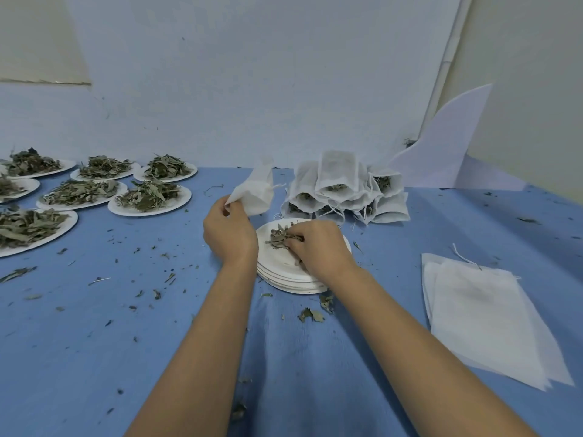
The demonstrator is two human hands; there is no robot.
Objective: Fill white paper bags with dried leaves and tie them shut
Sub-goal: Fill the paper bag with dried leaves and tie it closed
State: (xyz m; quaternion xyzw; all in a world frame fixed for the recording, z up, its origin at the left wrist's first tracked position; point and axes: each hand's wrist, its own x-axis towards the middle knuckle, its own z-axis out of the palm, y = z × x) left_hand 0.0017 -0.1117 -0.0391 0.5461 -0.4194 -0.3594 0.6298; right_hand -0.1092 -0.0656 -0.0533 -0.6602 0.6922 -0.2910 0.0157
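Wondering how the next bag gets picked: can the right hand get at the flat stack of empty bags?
Probably yes: the stack of empty bags lies on the right hand's own side, nothing standing between, though that hand now grips dried leaves.

Stack: a stack of white plates [284, 280] sits mid-table; all places below are given from it.
Cloth: a blue cloth [157, 342] lies under the stack and runs out on every side.
Plates: seven single white plates [126, 211] lie far left of the stack, in rows reaching back to the wall.
Wall: a pale bluish wall [252, 74] rises behind the stack.
Patch: a beige patch [38, 36] shows on the wall, high and far left of the stack.
Pipe: a white pipe [446, 58] runs up the wall, behind and right of the stack.
Sheet: a white curved sheet [448, 146] stands behind and right of the stack, below the pipe.
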